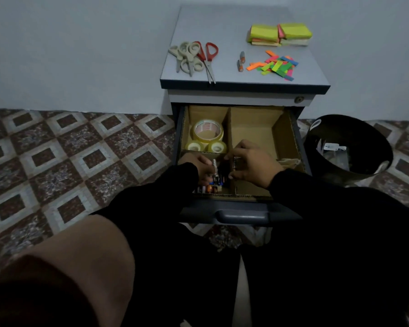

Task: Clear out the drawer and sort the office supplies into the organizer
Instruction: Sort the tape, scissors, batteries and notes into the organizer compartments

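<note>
1. We crouch at the open drawer (241, 217), left hand (202, 167) pinching a small metal item (214, 165), right hand (253, 160) curled on dark clips (224, 168) in the cardboard organizer (253, 128)'s near-left compartment.
2. Crowded fingers may spill pieces across dividers.
3. Beyond, scissors (196, 59) overhang the cabinet top (222, 38); a knock could drop them.

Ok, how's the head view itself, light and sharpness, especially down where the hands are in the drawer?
Head view: dim overall, with wide-angle bending at the edges. The cabinet top reads clearly, but the front-left compartment under the left hand and right hand is dark and soft, so the small items there are hard to identify.
</note>
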